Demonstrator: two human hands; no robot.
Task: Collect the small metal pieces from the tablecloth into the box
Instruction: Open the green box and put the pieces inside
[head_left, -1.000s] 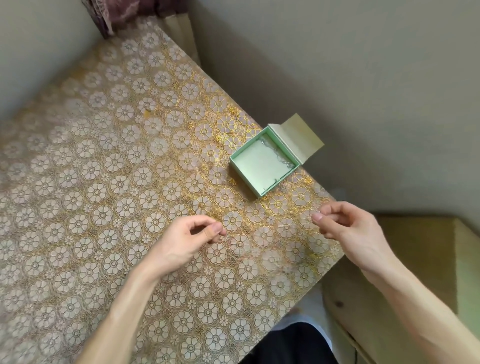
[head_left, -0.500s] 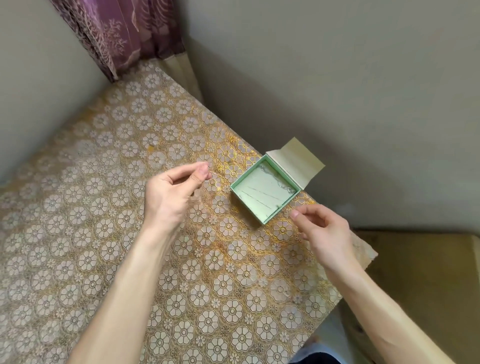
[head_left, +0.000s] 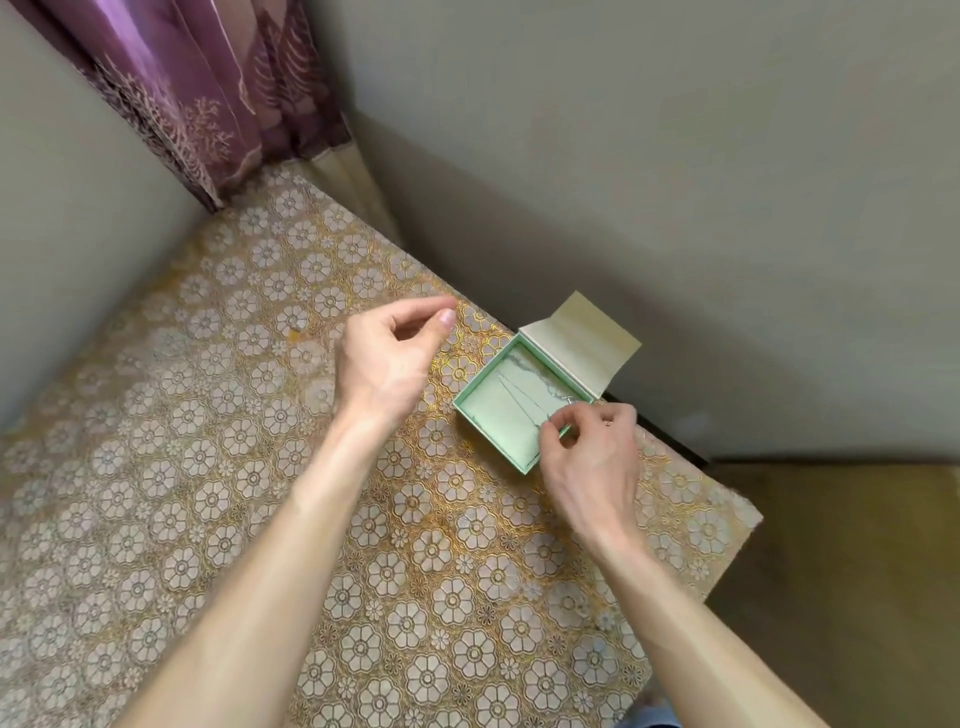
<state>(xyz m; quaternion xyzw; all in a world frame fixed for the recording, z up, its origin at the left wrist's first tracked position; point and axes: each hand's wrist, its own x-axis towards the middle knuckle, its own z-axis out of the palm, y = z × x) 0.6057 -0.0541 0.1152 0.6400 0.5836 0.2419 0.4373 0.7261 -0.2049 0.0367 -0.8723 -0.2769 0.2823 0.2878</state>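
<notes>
Open green box (head_left: 485, 436) near the tablecloth (head_left: 208, 467) edge, lid (head_left: 576, 343) folded back, holding thin metal pieces (head_left: 519, 395) on its lining. The right hand (head_left: 592, 457) pinches over its near corner, the left hand (head_left: 384, 358) beside it; what either grasps cannot be told.

Far corner, upper left: a purple curtain (head_left: 218, 88) with a pale fern-like print hangs in folds. A cream fabric strip (head_left: 358, 192) falls below its right edge. Plain grey-green walls bound both sides: left wall (head_left: 67, 260), right wall (head_left: 675, 156). Lower right: a tan wooden unit (head_left: 841, 571), sitting lower than the surface.
</notes>
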